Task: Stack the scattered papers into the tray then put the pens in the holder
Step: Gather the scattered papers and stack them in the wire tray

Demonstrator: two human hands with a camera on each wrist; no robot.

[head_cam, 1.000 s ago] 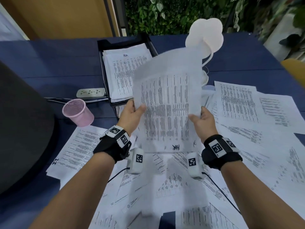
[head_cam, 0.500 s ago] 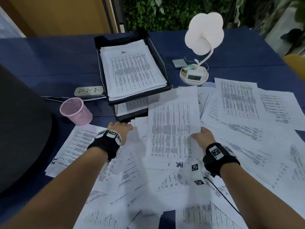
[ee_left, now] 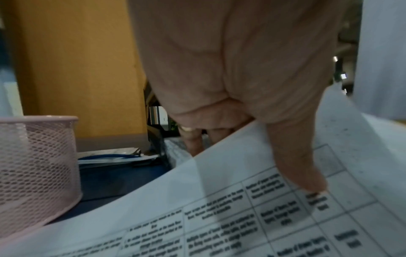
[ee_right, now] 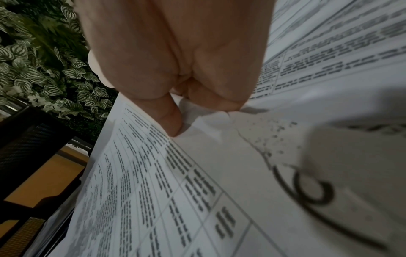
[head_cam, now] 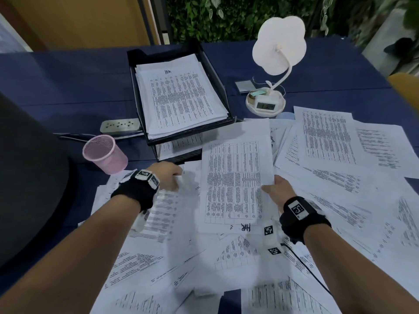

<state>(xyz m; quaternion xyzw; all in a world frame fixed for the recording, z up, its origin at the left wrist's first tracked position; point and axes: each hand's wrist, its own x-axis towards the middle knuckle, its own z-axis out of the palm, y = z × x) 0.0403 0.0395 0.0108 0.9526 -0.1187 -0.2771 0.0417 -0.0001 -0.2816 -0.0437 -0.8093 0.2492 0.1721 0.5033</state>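
A black two-tier tray (head_cam: pixel 226 103) at the table's far middle holds a stack of printed papers (head_cam: pixel 179 98). Many more sheets lie scattered over the near and right side of the blue table (head_cam: pixel 56 87). My right hand (head_cam: pixel 277 189) pinches the right edge of one printed sheet (head_cam: pixel 235 182), which lies low just in front of the tray; its thumb (ee_right: pixel 169 118) is on top. My left hand (head_cam: pixel 169 177) is left of that sheet, its thumb (ee_left: pixel 296 156) over another sheet (ee_left: pixel 219 208) and its fingers under it. The pink mesh holder (head_cam: pixel 104 155) stands empty to the left. No pens are in view.
A white flower-shaped lamp (head_cam: pixel 278 44) with a clock in its base stands right of the tray, beside a small grey card (head_cam: pixel 244 86). A power strip (head_cam: pixel 120 125) lies behind the holder. A dark chair back (head_cam: pixel 29 177) fills the left side.
The sheet held up by both hands has come down flat in front of the tray. My left hand let go of it and moved left onto another sheet.
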